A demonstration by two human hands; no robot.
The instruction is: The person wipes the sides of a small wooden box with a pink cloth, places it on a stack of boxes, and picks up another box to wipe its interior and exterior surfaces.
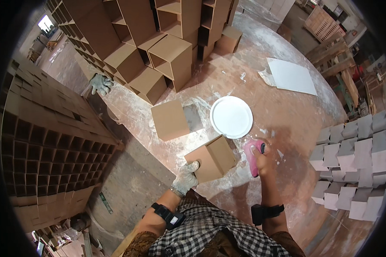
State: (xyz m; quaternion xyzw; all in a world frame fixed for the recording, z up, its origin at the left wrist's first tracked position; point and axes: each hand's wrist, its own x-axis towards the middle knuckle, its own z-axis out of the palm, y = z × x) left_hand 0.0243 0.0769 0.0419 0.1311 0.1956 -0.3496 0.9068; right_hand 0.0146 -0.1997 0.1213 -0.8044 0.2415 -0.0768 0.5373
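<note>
The brown box (212, 158), an open-sided cube of board, is held tilted just above the dusty floor (287, 115), below the white round plate (231, 117) and in front of the person's lap. It is gripped at its lower left corner by the left hand (185, 177), which is covered by a grey work glove; the grip is closed on the box's edge, with the fingers curled over the rim. A pink tool (252, 156) is clasped by the bare right hand (260, 159), the grip being wrapped fully round its body, with the tool's dark end seen at the top. The tool is held just beside the box's right face; whether it touches the box cannot be told. A second brown box (169, 120) is seen lying flat on the floor, just left of the plate. A white sheet (292, 76) lies farther off to the upper right. Stacks of brown boxes (128, 47) are seen above, and rows of grey-coated boxes (356, 162) at the right. A spare glove (101, 83) is draped on the stack at the left.
</note>
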